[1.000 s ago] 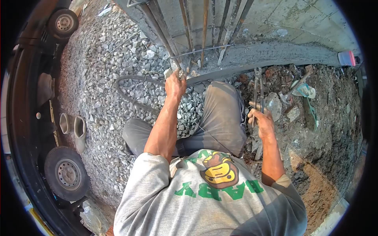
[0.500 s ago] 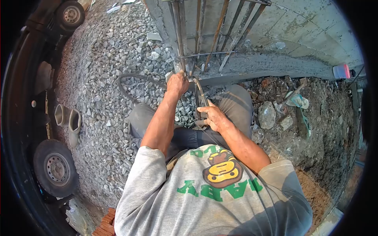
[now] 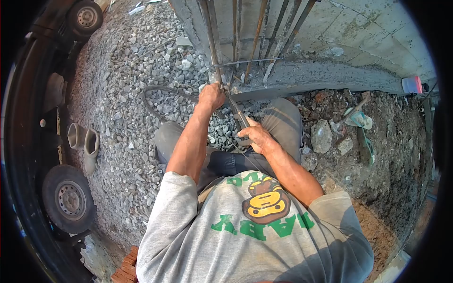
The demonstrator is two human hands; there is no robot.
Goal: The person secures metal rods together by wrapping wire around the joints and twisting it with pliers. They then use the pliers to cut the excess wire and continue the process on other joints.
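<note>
Presumably for reach, the right hand [image 3: 258, 137] has its grip closed round the handles of the pincers [image 3: 239, 111], their head at the foot of the steel bars [image 3: 255, 41] beside the left hand [image 3: 211, 96], perhaps steadying there, its grip too hidden to tell.

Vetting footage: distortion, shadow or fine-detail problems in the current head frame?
Head view: strong fisheye, black corners, concrete ledge bowed; head view: shadow across lower right of the shirt; head view: tips of the pincers hard to separate from the rebar.
</note>
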